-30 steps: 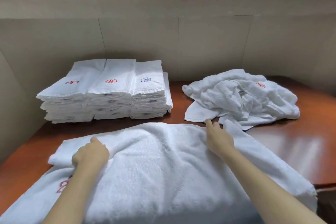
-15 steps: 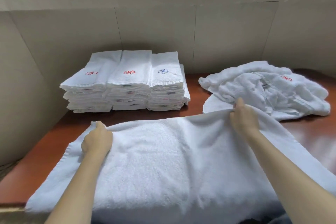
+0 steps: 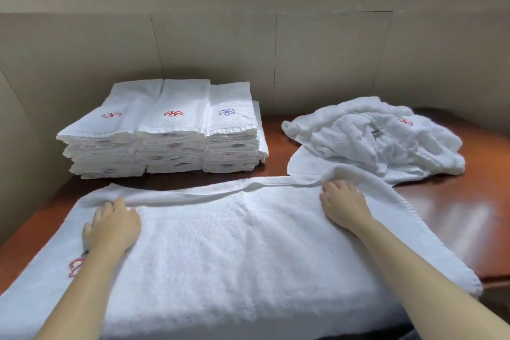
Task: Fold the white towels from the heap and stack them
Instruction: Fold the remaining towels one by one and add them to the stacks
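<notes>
Towel in work (image 3: pixel 234 243): spread sideways across the near part of the table (image 3: pixel 469 201), under both hands, its near side hanging over the table's front edge.
Left fingers (image 3: pixel 106 208): straight and close together, laid flat on the cloth and pointing to the far hem; they clamp nothing.
Right fingers (image 3: pixel 335 188): straight, slightly apart, tips just short of the far hem; flat on the cloth, nothing pinched.
Left hand (image 3: pixel 111 229): palm down, pressing the towel near its left end.
Right hand (image 3: pixel 345 205): palm down, pressing the towel toward its right end, well apart from the left hand.
Forearms: bare, both reaching forward from the bottom edge, angled slightly inward.
Towel's look: white terry, doubled over, with a lower layer's hem showing as a narrow band along the far edge; soft ripples between the hands; a red embroidered emblem (image 3: pixel 77 263) just beside the left wrist, partly hidden.
Folded stacks (image 3: pixel 171 124): three side by side at the far left against the wall, top emblems red, red, blue.
Heap (image 3: pixel 372 138): crumpled white towels at the far right, its front edge touching the spread towel's far right corner.
</notes>
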Demonstrator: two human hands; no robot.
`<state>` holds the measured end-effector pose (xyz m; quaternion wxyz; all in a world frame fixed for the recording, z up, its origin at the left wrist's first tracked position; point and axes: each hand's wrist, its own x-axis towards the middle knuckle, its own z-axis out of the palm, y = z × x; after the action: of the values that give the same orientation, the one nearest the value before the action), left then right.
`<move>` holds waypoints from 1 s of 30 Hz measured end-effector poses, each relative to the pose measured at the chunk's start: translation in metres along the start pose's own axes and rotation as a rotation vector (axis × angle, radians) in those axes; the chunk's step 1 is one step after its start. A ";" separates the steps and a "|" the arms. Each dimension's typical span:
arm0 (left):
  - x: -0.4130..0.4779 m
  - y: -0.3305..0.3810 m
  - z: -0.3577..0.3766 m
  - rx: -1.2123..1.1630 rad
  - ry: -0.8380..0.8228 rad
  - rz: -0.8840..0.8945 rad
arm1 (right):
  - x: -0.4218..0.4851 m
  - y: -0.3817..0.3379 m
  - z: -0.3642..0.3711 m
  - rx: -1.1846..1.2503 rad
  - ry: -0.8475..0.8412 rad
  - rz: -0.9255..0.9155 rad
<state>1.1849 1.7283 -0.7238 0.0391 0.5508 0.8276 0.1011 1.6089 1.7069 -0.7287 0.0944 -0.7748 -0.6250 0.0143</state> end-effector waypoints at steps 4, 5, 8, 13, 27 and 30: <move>-0.008 0.028 -0.002 -0.036 0.051 0.092 | -0.001 -0.009 -0.008 -0.027 0.060 0.001; -0.012 0.040 0.000 -0.056 0.070 0.171 | -0.001 -0.011 -0.011 -0.003 0.056 0.013; -0.029 0.082 0.008 -0.142 0.062 0.420 | 0.002 -0.009 -0.015 0.047 0.088 0.033; -0.062 0.147 0.031 -0.190 -0.078 0.653 | 0.002 0.016 -0.022 0.058 0.142 0.289; -0.069 0.176 0.056 -0.127 0.023 0.750 | -0.001 0.082 -0.046 0.626 0.772 0.382; -0.068 0.176 0.057 -0.137 0.024 0.748 | -0.004 0.080 -0.040 0.430 0.598 0.552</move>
<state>1.3808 1.7383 -0.7456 0.0267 0.8096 0.5612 0.1698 1.6904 1.6819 -0.7034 0.4217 -0.8452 -0.3235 -0.0559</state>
